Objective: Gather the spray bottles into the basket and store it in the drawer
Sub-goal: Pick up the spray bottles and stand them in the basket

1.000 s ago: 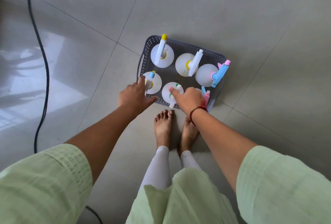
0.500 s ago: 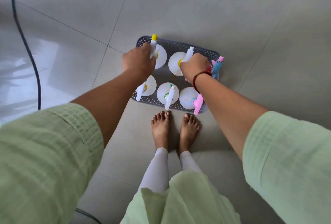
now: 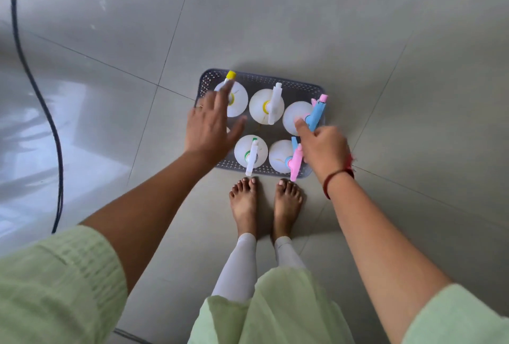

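Observation:
A grey perforated basket (image 3: 292,83) stands on the floor just beyond my bare feet. Several white spray bottles stand upright in it: one with a yellow nozzle (image 3: 239,98) at the back left, a white-triggered one (image 3: 264,105) in the back middle, a blue-and-pink-triggered one (image 3: 296,116) at the back right, a green-collared one (image 3: 249,151) and a pink-triggered one (image 3: 279,155) in front. My left hand (image 3: 210,129) hovers over the basket's left side with fingers spread, holding nothing. My right hand (image 3: 321,146) is over the right side, forefinger by the blue trigger, other fingers curled, empty.
The floor is pale grey tile with dark grout lines. A black cable (image 3: 41,95) runs down the left side and another stretch of cable (image 3: 129,334) crosses near the bottom edge. My feet (image 3: 264,200) stand right in front of the basket.
Both hands came off the back-row bottles and drew back toward me. My left hand has spread its fingers; my right hand now points at the blue trigger.

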Motion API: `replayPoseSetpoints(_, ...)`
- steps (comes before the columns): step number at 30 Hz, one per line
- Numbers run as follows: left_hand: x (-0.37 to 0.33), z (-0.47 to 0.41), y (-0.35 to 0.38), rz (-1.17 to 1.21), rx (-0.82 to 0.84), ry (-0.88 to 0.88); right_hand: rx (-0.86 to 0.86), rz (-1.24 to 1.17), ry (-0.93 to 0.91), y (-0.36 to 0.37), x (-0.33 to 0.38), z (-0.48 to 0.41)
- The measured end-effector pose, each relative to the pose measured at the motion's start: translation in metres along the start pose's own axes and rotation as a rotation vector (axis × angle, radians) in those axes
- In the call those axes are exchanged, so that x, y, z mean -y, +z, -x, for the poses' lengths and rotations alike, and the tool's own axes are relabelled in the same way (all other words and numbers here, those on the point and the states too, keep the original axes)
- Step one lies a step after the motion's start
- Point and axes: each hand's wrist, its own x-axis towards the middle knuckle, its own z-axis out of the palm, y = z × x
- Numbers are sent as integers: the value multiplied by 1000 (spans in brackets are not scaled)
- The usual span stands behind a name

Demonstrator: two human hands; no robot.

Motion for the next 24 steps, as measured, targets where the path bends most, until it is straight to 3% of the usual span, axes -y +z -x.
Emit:
replayPoseSetpoints(5, -45, 24, 34, 66, 151, 188, 199, 248, 39, 22, -42, 3)
replayPoseSetpoints(15, -79, 21, 44, 227, 215, 135, 257, 175, 31, 31, -34, -3)
replayPoseSetpoints(19, -68, 11, 13, 280, 55, 68, 164, 126, 87, 0, -26, -11)
replayPoseSetpoints(22, -51, -3, -3, 272, -26, 15, 34, 96, 27, -16, -8, -24)
replayPoseSetpoints(24, -42, -11, -9, 268, -37, 21, 44, 118, -19, -20, 3, -35)
